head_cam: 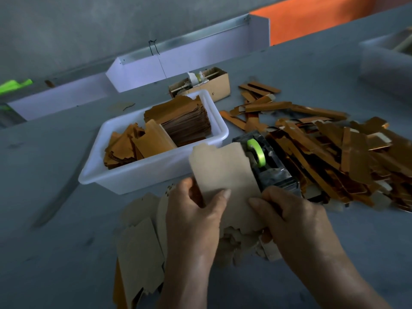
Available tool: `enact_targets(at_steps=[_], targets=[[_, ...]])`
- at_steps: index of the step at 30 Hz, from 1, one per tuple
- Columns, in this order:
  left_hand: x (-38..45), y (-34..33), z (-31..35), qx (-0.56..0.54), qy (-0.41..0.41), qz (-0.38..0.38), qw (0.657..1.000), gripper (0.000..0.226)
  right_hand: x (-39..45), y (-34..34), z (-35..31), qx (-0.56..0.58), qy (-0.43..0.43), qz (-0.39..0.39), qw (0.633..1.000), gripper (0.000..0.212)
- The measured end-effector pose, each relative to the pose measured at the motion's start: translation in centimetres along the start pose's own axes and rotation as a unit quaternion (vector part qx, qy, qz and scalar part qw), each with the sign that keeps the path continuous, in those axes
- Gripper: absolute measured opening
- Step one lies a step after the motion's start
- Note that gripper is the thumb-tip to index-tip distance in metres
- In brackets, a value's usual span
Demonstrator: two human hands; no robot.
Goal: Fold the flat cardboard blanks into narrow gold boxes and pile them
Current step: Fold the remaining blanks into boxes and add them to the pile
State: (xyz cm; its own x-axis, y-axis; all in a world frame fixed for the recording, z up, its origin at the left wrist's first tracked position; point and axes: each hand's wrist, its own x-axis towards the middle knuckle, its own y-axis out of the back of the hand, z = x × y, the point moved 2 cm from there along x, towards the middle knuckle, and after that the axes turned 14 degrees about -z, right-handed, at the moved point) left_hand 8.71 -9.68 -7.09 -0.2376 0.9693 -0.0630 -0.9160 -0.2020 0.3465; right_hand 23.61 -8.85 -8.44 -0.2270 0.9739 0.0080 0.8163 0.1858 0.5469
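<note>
A flat cardboard blank (pixel 223 172), brown side up, is held in front of me. My left hand (pixel 196 210) pinches its left edge, thumb on top. Along the right edge, my right hand (pixel 289 215) grips it with curled fingers. More brown blanks (pixel 140 248) lie spread on the grey table below the hands. A white tub (pixel 138 175) behind holds stacks of gold blanks (pixel 185 121). Folded narrow gold boxes (pixel 334 152) lie in a loose pile at the right.
A black tape dispenser (pixel 267 161) with a green roll stands just behind the held blank. A small cardboard box (pixel 214 85) sits behind the tub. A white trough (pixel 178 61) runs along the back. Another clear tub (pixel 388 65) stands far right.
</note>
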Motion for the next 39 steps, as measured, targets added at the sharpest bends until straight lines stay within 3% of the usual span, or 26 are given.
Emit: enact_targets(at_steps=[4, 7, 11, 16, 20, 24, 28, 35, 39], targets=[[0.1, 0.0, 0.1, -0.010, -0.030, 0.043, 0.999, 0.010, -0.2, -0.2, -0.5, -0.094, 0.047, 0.035, 0.994, 0.031], [0.0, 0.0, 0.3, -0.029, -0.047, 0.040, 0.998, 0.005, -0.3, 0.0, -0.7, -0.089, 0.049, 0.056, 0.993, 0.027], [-0.1, 0.1, 0.4, -0.096, -0.023, -0.052, 0.994, 0.011, -0.4, 0.7, -0.8, -0.012, 0.038, 0.051, 0.998, 0.017], [-0.3, 0.5, 0.6, -0.189, -0.010, -0.146, 0.971, 0.030, -0.3, 1.4, -0.4, 0.143, 0.006, -0.024, 0.989, 0.002], [-0.3, 0.4, 0.8, -0.157, -0.023, -0.158, 0.975, 0.023, -0.6, 1.7, -0.3, 0.163, 0.019, -0.062, 0.984, 0.028], [-0.6, 0.0, 1.0, -0.157, -0.033, -0.158, 0.974, 0.024, -0.3, 1.4, 0.3, 0.211, 0.010, -0.053, 0.976, 0.003], [-0.6, -0.8, 1.0, -0.136, -0.035, -0.108, 0.984, 0.034, -0.3, 0.3, 0.1, 0.271, 0.006, -0.083, 0.959, 0.017], [-0.8, -1.1, 1.0, -0.139, -0.023, -0.110, 0.984, 0.020, -0.5, 0.5, 0.7, 0.249, 0.007, -0.079, 0.965, 0.008], [-1.0, -1.0, 1.3, -0.138, -0.015, -0.129, 0.982, 0.015, -1.1, 1.1, 0.1, 0.114, 0.026, 0.000, 0.993, 0.004]])
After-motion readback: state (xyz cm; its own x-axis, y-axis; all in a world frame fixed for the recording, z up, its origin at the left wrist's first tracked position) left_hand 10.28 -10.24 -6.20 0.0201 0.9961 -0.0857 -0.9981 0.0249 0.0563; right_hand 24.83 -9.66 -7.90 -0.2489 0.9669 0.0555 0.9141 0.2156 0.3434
